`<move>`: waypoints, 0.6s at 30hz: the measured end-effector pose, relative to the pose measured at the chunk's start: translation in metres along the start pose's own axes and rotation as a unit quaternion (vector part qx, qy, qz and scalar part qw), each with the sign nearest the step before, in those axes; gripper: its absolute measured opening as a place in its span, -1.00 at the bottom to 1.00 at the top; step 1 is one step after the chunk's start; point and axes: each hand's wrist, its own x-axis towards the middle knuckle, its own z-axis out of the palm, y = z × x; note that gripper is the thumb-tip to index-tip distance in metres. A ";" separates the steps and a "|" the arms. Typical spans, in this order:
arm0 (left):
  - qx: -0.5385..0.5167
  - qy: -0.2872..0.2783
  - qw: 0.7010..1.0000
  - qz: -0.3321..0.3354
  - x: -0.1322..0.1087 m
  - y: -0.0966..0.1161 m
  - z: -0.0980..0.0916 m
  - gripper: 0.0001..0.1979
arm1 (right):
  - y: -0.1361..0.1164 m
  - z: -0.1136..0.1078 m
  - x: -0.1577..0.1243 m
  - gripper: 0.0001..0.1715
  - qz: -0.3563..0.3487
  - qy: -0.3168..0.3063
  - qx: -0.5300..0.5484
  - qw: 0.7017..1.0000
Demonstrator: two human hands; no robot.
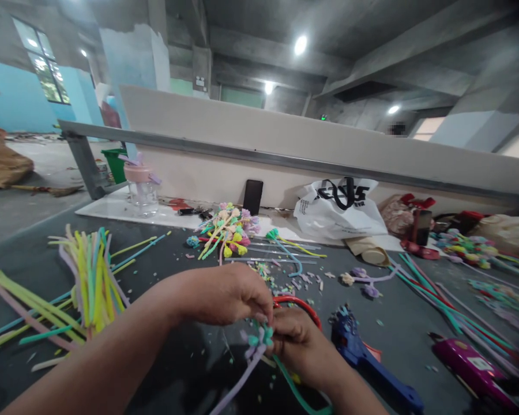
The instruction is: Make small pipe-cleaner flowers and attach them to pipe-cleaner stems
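My left hand (229, 294) and my right hand (300, 340) meet low in the middle of the view, both pinched on a small teal and lilac pipe-cleaner flower (259, 339). Its lilac stem (236, 385) and a green stem (296, 392) trail down toward me. Red-handled scissors (300, 304) lie just behind my right hand. A blue glue gun (363, 357) lies to the right of that hand. Small clippings litter the dark tabletop (177, 265) around my hands.
A fan of loose pastel pipe cleaners (86, 282) lies at left. A heap of finished flowers (229, 227), a black phone (253, 197), a clear jar (142, 187) and a white plastic bag (339, 210) stand along the back. More stems (432, 294) and a magenta glue gun (471, 366) lie at right.
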 end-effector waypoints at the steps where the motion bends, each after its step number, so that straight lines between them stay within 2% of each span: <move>1: -0.004 -0.003 1.000 0.000 0.000 -0.001 0.001 -0.82 | 0.000 0.000 0.000 -0.66 -0.001 -0.006 -0.005 1.000; 5: 0.008 0.005 1.000 -0.027 0.001 -0.001 0.004 -0.87 | -0.001 0.001 -0.001 -0.67 -0.004 -0.017 0.001 1.000; 8: -0.015 0.022 0.998 -0.059 0.000 0.001 0.001 -0.84 | 0.000 0.000 -0.001 -0.69 0.001 0.009 0.031 0.999; 11: -0.059 0.094 0.989 -0.097 -0.001 0.002 -0.005 -0.79 | 0.005 -0.003 0.002 -0.66 0.047 0.088 0.097 0.990; 15: -0.032 0.207 0.961 -0.182 0.003 -0.011 -0.008 -0.77 | 0.016 -0.005 0.008 -0.65 0.137 0.231 0.198 0.943; 18: -0.040 0.229 0.949 -0.214 0.008 -0.031 0.002 -0.77 | 0.020 -0.005 0.012 -0.65 0.157 0.289 0.242 0.913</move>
